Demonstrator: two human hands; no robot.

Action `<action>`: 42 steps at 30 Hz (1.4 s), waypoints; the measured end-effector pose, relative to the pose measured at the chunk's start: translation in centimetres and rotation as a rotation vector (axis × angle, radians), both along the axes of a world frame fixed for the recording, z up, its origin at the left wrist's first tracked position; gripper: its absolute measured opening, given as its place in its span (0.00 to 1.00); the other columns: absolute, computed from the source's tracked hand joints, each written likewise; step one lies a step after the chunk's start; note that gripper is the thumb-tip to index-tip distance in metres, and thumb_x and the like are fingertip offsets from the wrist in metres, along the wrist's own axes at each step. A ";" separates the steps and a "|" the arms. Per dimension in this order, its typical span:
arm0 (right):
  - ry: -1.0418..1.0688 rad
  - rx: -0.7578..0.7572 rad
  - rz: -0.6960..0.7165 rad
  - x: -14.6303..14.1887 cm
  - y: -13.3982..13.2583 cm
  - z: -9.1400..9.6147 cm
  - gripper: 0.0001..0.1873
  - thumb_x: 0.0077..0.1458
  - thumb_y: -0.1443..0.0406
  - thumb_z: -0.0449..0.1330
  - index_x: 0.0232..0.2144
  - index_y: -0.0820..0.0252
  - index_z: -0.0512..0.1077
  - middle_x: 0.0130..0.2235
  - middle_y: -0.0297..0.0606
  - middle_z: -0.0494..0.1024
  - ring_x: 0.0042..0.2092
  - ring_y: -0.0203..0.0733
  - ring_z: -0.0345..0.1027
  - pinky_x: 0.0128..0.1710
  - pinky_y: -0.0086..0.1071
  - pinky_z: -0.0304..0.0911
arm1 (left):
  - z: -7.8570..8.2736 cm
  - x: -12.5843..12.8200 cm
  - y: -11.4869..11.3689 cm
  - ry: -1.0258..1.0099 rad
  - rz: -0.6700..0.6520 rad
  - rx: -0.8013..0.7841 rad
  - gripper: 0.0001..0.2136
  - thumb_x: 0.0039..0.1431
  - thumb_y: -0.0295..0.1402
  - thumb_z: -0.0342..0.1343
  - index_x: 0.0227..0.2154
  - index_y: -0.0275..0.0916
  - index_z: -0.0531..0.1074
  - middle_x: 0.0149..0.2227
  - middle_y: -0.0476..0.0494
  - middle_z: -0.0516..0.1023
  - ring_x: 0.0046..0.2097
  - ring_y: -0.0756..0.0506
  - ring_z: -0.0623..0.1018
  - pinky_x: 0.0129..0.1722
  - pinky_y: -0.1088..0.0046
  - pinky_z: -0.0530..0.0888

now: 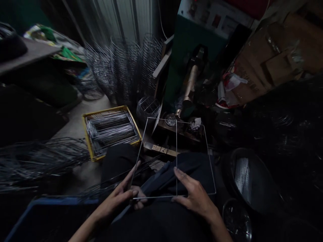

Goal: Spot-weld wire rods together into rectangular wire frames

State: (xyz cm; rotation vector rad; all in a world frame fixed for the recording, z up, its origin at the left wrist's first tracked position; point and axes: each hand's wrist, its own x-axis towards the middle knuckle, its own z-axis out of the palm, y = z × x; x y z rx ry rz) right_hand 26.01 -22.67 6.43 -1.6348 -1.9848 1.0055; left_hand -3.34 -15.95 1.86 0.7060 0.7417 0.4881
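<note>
A four-sided wire frame (176, 144) with one wire across its middle is held over my lap, its far side close to the machine. My left hand (128, 191) grips its near left corner, thumb on the near wire and a finger along the left side. On the near wire, where the middle wire meets it, my right hand (193, 195) pinches the frame between thumb and fingers. The frame's far side passes in front of the machine's copper-coloured electrode (178, 112) and lower ledge; whether it touches them I cannot tell.
A yellow crate (87, 136) of metal rods stands left of the machine (176, 67). Stacked wire rings (126, 67) rise behind it. A dark tub (254, 178) with short rods and a round dish (237, 218) are at right. Wire frames (50, 161) lie left; cardboard boxes (262, 67) stand back right.
</note>
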 end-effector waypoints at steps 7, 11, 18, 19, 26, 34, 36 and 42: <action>-0.076 0.036 -0.005 -0.2 -1.1 -0.3 0.57 0.45 0.72 0.71 0.69 0.46 0.44 0.67 0.36 0.55 0.65 0.46 0.55 0.63 0.39 0.59 | 0.6 0.2 -0.6 0.004 -0.010 0.006 0.46 0.61 0.37 0.57 0.69 0.45 0.26 0.32 0.39 0.79 0.31 0.43 0.77 0.31 0.70 0.72; -0.082 0.057 0.003 -0.3 -1.4 -0.2 0.58 0.45 0.74 0.70 0.69 0.47 0.43 0.67 0.36 0.55 0.65 0.47 0.55 0.63 0.40 0.59 | 0.0 0.0 -0.9 -0.036 -0.026 0.040 0.47 0.61 0.38 0.57 0.68 0.45 0.23 0.33 0.38 0.79 0.31 0.43 0.77 0.31 0.70 0.71; -0.055 0.079 0.015 -0.4 -1.3 0.1 0.55 0.46 0.75 0.68 0.69 0.48 0.46 0.66 0.37 0.56 0.65 0.46 0.56 0.63 0.39 0.59 | 0.5 0.1 -1.1 -0.042 -0.019 0.049 0.48 0.61 0.38 0.56 0.68 0.43 0.22 0.33 0.37 0.79 0.32 0.42 0.77 0.32 0.69 0.71; -0.056 0.083 0.018 -0.4 -1.3 0.1 0.55 0.46 0.75 0.68 0.69 0.49 0.46 0.66 0.37 0.56 0.65 0.46 0.56 0.63 0.39 0.59 | 0.7 0.2 -1.1 -0.040 -0.012 0.049 0.48 0.61 0.38 0.56 0.68 0.43 0.22 0.33 0.38 0.79 0.31 0.42 0.77 0.32 0.69 0.71; -0.056 0.113 0.014 0.0 -1.0 -0.1 0.54 0.45 0.76 0.67 0.69 0.50 0.47 0.66 0.37 0.57 0.65 0.45 0.55 0.64 0.38 0.57 | 1.1 0.7 -0.6 -0.060 -0.010 0.064 0.47 0.61 0.38 0.56 0.68 0.43 0.24 0.32 0.37 0.79 0.30 0.42 0.78 0.31 0.69 0.73; -0.063 0.116 0.004 -0.1 -0.5 0.0 0.51 0.48 0.75 0.65 0.69 0.50 0.48 0.66 0.39 0.57 0.64 0.48 0.57 0.62 0.39 0.60 | 0.9 0.8 -0.2 -0.104 -0.005 0.057 0.45 0.62 0.36 0.56 0.68 0.46 0.25 0.33 0.37 0.80 0.31 0.42 0.79 0.30 0.70 0.73; -0.060 0.101 -0.020 -0.2 -0.6 -0.2 0.49 0.50 0.73 0.65 0.69 0.50 0.48 0.66 0.39 0.56 0.64 0.49 0.57 0.62 0.41 0.61 | 0.4 0.8 -0.3 -0.118 -0.001 0.052 0.45 0.62 0.36 0.56 0.68 0.45 0.26 0.33 0.36 0.80 0.31 0.42 0.78 0.31 0.69 0.73; -0.034 0.135 -0.091 -0.8 -0.2 -2.0 0.49 0.48 0.75 0.65 0.68 0.49 0.51 0.66 0.39 0.58 0.64 0.47 0.56 0.63 0.42 0.58 | -1.6 0.9 0.7 -0.179 0.034 0.091 0.46 0.61 0.35 0.56 0.68 0.44 0.25 0.31 0.38 0.78 0.29 0.42 0.78 0.28 0.71 0.71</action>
